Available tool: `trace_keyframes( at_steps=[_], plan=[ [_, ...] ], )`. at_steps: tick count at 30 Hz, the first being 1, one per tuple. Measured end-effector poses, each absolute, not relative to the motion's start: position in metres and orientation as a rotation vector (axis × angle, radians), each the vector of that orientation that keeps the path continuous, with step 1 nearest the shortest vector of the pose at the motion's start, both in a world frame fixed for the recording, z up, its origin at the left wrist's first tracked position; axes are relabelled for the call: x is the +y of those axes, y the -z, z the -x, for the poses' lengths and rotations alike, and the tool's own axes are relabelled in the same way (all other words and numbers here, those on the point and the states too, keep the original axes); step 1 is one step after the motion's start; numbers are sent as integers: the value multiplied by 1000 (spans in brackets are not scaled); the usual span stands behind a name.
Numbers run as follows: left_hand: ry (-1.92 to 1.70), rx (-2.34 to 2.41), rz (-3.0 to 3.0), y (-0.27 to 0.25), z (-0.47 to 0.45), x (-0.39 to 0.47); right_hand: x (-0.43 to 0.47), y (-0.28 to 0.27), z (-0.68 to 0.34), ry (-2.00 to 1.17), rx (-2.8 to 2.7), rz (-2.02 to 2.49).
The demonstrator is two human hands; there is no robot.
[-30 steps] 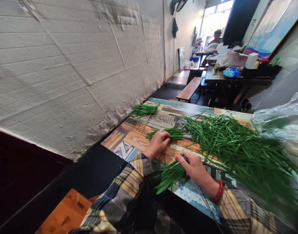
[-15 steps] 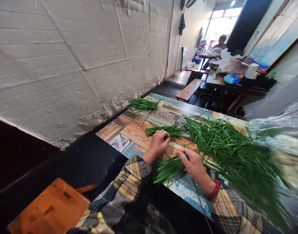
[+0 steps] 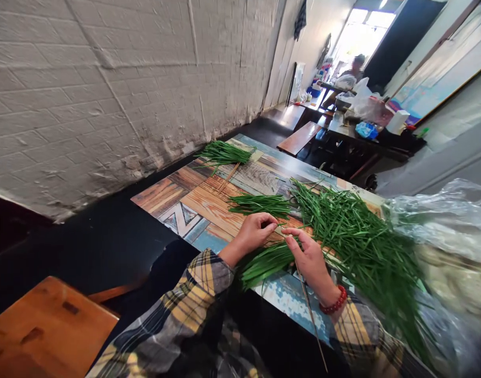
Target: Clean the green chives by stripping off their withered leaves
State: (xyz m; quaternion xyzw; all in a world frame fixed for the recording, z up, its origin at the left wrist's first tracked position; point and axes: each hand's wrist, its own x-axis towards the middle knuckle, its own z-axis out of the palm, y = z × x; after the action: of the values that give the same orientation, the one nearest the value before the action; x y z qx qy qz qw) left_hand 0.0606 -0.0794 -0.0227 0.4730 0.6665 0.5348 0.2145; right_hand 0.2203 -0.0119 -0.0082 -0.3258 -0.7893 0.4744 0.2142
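Observation:
My left hand (image 3: 256,231) is closed in a pinch, with a thin bit of green chive showing at its fingertips. Close beside it, my right hand (image 3: 309,257) grips a thin skewer (image 3: 311,310), whose long end slants down past the table edge. The skewer's upper end is hidden at the fingers. Under and between the hands lies a bundle of cut chives (image 3: 266,265). Beyond my left hand is a smaller bundle of chives (image 3: 259,205). A large loose heap of chives (image 3: 354,231) spreads to the right of my right hand.
At the table's far left corner lie another chive bundle (image 3: 226,152) and some loose skewers (image 3: 229,177). Clear plastic bags (image 3: 448,215) crowd the right side. A wooden stool (image 3: 47,325) stands lower left; a white wall (image 3: 146,79) runs along the left. Farther back, a person sits near cluttered tables.
My hands have come closer together, the right fingertips rising toward the left ones with the skewer. The camera view has shifted slightly.

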Motion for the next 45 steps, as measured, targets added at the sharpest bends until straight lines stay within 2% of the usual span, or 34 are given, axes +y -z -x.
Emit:
trace_keyframes(
  at_steps=[5, 17, 45],
  plan=[
    [-1464, 1851, -1339, 20, -63, -78, -7, 9, -225, -1391, -2245, 889],
    [-1455, 1802, -1343, 19, -68, -77, 0, 11, -224, -1197, -2321, 830],
    [-1550, 1680, -1350, 22, -71, -79, 1, 14, -223, -1160, -2365, 820]
  ],
)
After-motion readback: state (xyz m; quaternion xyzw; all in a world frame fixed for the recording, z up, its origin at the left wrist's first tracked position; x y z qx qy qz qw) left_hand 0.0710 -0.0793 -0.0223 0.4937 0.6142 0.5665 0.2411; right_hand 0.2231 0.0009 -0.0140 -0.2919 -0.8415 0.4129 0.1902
